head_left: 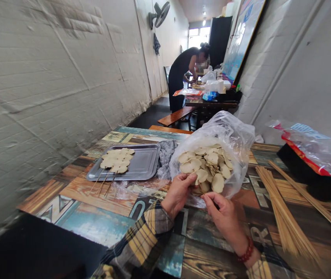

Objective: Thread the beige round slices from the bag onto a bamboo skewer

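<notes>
A clear plastic bag (242, 155) lies open on the table, full of thin, pale beige round slices (212, 159). At its near edge my left hand (179, 192) is closed, pinching one slice (201, 175) between thumb and fingers. Just to the right, my right hand (225, 217) is closed in a pinch on a thin bamboo skewer (202, 190), whose tip meets the slice; most of the skewer is hidden by the fingers. Left of the bag, a metal tray (144, 162) holds several skewers threaded with flat slices (118, 159), their sticks jutting over the near rim.
Loose bamboo skewers (284, 213) are spread on the table's right side. Behind them stands a black box (296, 166) with red-edged plastic packaging. Crumpled dark plastic (167, 155) lies between tray and bag. A person (182, 73) bends over another table, beyond a wooden bench (177, 116).
</notes>
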The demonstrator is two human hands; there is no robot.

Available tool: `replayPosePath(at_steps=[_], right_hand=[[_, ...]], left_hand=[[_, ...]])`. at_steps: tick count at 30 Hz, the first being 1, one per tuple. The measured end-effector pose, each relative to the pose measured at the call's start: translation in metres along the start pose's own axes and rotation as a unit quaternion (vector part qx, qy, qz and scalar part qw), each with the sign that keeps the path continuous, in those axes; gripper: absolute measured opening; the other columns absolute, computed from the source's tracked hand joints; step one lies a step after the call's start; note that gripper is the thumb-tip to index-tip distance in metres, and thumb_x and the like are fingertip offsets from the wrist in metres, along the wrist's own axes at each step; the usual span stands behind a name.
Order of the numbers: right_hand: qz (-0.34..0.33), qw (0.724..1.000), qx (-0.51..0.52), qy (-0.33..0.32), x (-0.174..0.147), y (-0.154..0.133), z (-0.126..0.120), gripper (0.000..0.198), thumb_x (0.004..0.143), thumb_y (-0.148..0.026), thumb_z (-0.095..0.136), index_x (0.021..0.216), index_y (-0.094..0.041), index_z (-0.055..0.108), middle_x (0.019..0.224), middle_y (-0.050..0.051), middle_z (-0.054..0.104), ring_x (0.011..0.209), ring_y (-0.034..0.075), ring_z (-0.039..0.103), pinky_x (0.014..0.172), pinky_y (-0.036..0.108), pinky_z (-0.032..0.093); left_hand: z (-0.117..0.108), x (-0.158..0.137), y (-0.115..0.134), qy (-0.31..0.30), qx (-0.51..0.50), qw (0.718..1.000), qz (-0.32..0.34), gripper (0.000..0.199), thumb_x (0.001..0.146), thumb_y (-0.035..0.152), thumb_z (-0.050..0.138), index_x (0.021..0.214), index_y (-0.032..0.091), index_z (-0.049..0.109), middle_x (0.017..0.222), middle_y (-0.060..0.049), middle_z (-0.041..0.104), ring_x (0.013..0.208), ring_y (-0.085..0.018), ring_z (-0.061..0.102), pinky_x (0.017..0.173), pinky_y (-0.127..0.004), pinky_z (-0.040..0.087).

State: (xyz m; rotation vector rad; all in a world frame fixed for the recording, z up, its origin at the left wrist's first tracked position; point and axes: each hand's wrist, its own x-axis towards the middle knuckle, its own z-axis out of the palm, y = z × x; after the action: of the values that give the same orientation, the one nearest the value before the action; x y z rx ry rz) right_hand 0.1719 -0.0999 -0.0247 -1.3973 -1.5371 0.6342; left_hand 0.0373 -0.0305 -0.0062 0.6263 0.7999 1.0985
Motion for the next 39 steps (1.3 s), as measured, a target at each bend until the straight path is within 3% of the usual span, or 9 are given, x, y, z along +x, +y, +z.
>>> replayPosePath(at_steps=[11,17,19,24,39], right_hand=[[-0.019,0.999,-0.008,0.025,0.000,0.001,0.001,0.036,0.088,-0.043,0.049,0.068,-0.018,0.065,0.049,-0.003,0.053,0.045,0.012,0.049,0.046,0.021,0.038],[-0.010,1.000,-0.004,0.027,0.000,0.002,0.000,0.036,0.088,-0.045,0.049,0.068,-0.019,0.064,0.048,-0.003,0.053,0.045,0.012,0.050,0.046,0.022,0.038],[-0.005,1.000,-0.001,0.027,0.000,0.003,0.000,0.037,0.088,-0.046,0.048,0.069,-0.020,0.065,0.049,-0.003,0.054,0.045,0.013,0.050,0.046,0.022,0.039],[0.000,1.000,-0.002,0.020,-0.001,0.002,0.000,0.040,0.088,-0.050,0.048,0.069,-0.020,0.065,0.051,-0.002,0.057,0.047,0.014,0.052,0.048,0.023,0.040],[-0.021,0.999,-0.018,-0.033,-0.007,0.006,0.005,0.038,0.089,-0.045,0.048,0.071,-0.018,0.067,0.057,0.000,0.063,0.049,0.014,0.057,0.049,0.022,0.043]], left_hand=[[0.001,-0.003,-0.001,-0.035,0.063,0.997,0.011,0.034,0.058,0.041,0.082,0.062,0.012,0.064,0.057,0.000,0.058,0.054,-0.009,0.052,0.057,-0.022,0.038],[0.001,-0.004,-0.006,-0.043,0.072,0.996,-0.003,0.035,0.060,0.042,0.081,0.065,0.012,0.065,0.059,0.000,0.059,0.054,-0.009,0.052,0.058,-0.023,0.039],[0.003,-0.004,-0.004,-0.047,0.045,0.998,-0.006,0.034,0.059,0.039,0.082,0.074,0.012,0.068,0.066,-0.001,0.062,0.058,-0.010,0.055,0.060,-0.023,0.042],[0.002,-0.002,0.005,-0.014,-0.044,0.999,0.014,0.039,0.060,0.038,0.082,0.087,0.014,0.068,0.083,-0.004,0.068,0.069,-0.012,0.061,0.065,-0.023,0.047],[-0.012,0.009,0.012,0.037,-0.069,0.996,0.052,0.034,0.056,0.030,0.085,0.080,0.012,0.068,0.075,-0.003,0.066,0.062,-0.011,0.058,0.058,-0.023,0.045]])
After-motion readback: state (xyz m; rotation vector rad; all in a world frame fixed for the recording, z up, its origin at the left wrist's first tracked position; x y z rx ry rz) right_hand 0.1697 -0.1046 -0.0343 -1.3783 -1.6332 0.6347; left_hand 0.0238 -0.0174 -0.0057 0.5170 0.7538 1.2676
